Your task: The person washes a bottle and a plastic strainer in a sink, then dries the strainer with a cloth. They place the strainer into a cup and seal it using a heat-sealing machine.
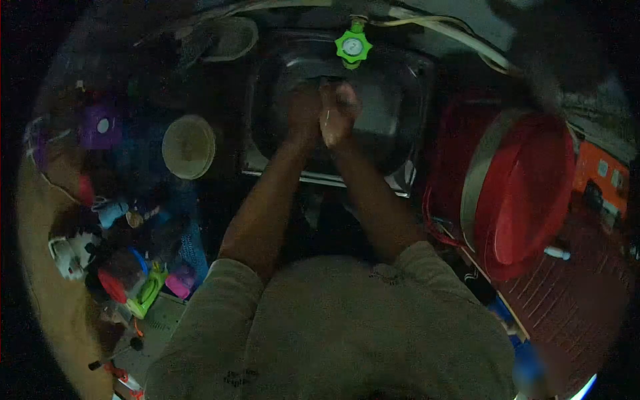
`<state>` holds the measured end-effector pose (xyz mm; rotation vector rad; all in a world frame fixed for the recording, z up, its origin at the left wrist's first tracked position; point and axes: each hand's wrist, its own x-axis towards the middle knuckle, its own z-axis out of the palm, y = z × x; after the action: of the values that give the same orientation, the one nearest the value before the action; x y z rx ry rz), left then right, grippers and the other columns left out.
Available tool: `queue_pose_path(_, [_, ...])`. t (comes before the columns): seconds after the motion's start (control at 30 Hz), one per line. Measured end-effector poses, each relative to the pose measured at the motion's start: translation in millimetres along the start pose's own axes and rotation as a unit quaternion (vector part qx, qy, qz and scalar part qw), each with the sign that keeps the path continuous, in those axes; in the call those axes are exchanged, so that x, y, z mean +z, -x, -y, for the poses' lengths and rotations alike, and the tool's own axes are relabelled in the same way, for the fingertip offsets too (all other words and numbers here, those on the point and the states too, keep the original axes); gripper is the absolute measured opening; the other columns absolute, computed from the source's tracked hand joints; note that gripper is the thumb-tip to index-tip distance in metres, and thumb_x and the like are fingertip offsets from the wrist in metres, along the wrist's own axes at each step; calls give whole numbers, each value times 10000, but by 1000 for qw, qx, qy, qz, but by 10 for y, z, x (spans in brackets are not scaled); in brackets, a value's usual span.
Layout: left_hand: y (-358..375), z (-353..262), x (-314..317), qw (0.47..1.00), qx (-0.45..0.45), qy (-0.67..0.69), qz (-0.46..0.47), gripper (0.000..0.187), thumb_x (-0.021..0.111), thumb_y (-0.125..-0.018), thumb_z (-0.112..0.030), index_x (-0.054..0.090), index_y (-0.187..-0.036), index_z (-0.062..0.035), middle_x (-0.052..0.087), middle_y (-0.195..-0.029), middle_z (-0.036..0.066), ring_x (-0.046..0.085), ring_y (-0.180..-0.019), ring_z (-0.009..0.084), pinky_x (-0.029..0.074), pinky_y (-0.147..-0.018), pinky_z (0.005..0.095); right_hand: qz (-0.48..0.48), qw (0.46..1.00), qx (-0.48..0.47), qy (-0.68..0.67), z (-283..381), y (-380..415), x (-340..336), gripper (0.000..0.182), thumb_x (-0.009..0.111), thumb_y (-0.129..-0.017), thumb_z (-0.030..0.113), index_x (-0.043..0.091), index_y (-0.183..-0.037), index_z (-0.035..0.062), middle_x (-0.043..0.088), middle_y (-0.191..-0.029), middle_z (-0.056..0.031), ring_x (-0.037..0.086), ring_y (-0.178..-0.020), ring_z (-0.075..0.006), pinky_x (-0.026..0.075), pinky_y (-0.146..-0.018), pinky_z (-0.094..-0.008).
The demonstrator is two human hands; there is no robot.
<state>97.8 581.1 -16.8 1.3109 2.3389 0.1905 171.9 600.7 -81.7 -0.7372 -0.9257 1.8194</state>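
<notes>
Both hands are together over a dark sink basin (pixel 380 143), below a tap with a bright green star-shaped knob (pixel 353 46). My left hand (pixel 304 112) is in shadow, pressed against the other hand, and its fingers are hard to make out. My right hand (pixel 338 115) touches it from the right, with a wet-looking shine along its side. Its fingers are smeared by motion. Whether anything lies between the hands is hidden.
A pale round lid or bowl (pixel 189 147) is left of the sink. Large red tubs (pixel 527 193) stand to the right, beside an orange box (pixel 602 175). A purple box (pixel 101 125) and a green brush-like item (pixel 148 292) lie among clutter at left. A hose (pixel 460 35) runs behind.
</notes>
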Motion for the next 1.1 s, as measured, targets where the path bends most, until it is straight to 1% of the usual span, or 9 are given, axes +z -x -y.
queue_pose_path(0.13, [3,81,102,899,-24,384,-209,224,543,-887,-164,685,-856,6,678,-803,168,686,-725,317,542,-698,420,-212,977,-14,-10,162,16,194,125,587,-953,166,620,-917,50,629,-923,-90,627,-893,-198,528,-790,-407])
queue_pose_path(0.23, [196,103,-300,971,153,116,-146,426,578,-949,-437,638,-996,-19,679,-955,93,651,-718,219,518,-605,416,-240,955,174,5,98,-83,83,280,470,-1022,275,584,-1091,28,607,-1073,-89,582,-1011,-189,491,-861,-372])
queue_pose_path(0.43, [510,-130,-1264,844,473,36,-248,194,682,-815,-230,709,-926,-73,715,-903,118,705,-787,261,575,-659,393,146,849,-125,492,1014,39,293,247,516,-999,272,627,-1099,76,659,-1069,-60,639,-969,-179,531,-829,-316])
queue_pose_path(0.53, [486,-222,-1620,735,603,14,-311,231,743,-767,-264,714,-925,-99,716,-928,70,711,-815,243,600,-679,375,238,954,-60,-174,1065,-116,517,218,547,-987,239,648,-989,45,672,-934,-94,665,-820,-184,573,-751,-332])
queue_pose_path(0.73, [601,-332,-2146,694,660,-167,-236,379,748,-794,-378,693,-1124,-199,701,-1115,35,700,-947,235,540,-793,469,242,840,-176,452,1717,-262,574,286,559,-984,297,617,-1111,46,675,-975,-94,669,-771,-201,602,-697,-349])
queue_pose_path(0.83, [435,-358,-2212,631,710,-210,-232,358,725,-823,-355,684,-1148,-210,692,-1121,21,689,-943,216,510,-813,484,214,906,-141,338,1712,-166,697,116,653,-938,221,663,-998,123,686,-965,11,677,-904,-110,579,-811,-264])
queue_pose_path(0.93, [373,-359,-2222,586,768,-181,-186,315,705,-841,-323,675,-1128,-196,678,-1127,28,687,-931,225,508,-798,494,31,767,-249,591,1572,-154,700,158,664,-929,249,652,-997,107,677,-1002,-15,657,-932,-102,576,-834,-311])
queue_pose_path(1.03, [302,-327,-2202,639,697,-252,-207,217,684,-864,-267,657,-1033,-134,679,-1089,68,693,-903,250,528,-782,460,134,964,-33,227,1905,-121,760,209,589,-952,219,623,-1039,31,659,-978,-130,652,-792,-203,576,-700,-356])
queue_pose_path(1.1, [384,-344,-2181,599,717,-169,-313,146,665,-878,-212,636,-963,-97,683,-981,77,690,-794,237,540,-644,393,-106,992,62,24,2169,215,944,207,579,-947,225,597,-1034,38,634,-977,-129,625,-843,-216,532,-734,-386])
